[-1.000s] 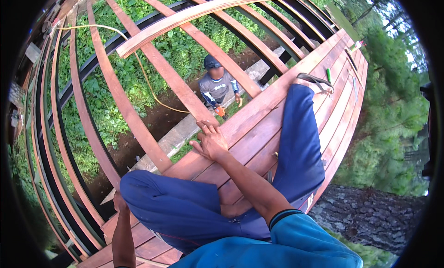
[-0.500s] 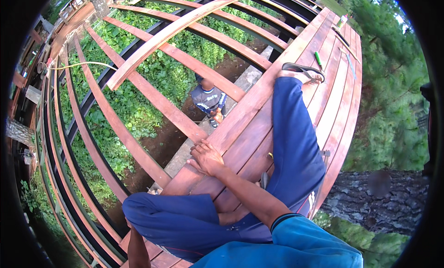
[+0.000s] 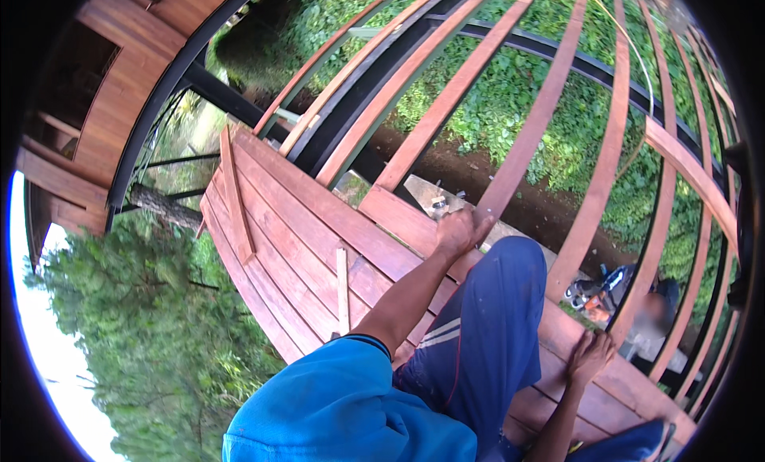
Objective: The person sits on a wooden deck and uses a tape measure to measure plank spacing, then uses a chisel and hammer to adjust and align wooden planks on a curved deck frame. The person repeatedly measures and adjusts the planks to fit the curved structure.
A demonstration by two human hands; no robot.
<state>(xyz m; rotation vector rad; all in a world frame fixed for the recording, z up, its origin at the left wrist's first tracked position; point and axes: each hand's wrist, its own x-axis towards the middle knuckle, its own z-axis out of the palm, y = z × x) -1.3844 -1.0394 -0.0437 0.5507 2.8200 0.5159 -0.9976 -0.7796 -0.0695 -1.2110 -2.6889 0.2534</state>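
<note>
My left hand (image 3: 459, 234) closes over the outer edge of a reddish deck board (image 3: 397, 215), its thumb toward the nearest joist (image 3: 522, 155). A small metal piece (image 3: 438, 206) shows just beyond my knuckles; I cannot make out its kind. To the right, past my raised knee, my right hand (image 3: 591, 355) curls its fingers over the same edge of the deck, on a board (image 3: 558, 328) beside another joist. My left fingertips are partly hidden. No tool shows in either hand.
Bare joists (image 3: 602, 167) span a drop with green plants (image 3: 446, 103). Below at the right, a person (image 3: 652, 312) is beside the deck. Loose wood strips (image 3: 236, 199) lie on the decking at left. A curved timber (image 3: 701, 175) crosses the joists.
My view has swung left along the deck. My left hand has come up onto the board's edge. My right hand stays on the deck's edge, and my knee is now raised.
</note>
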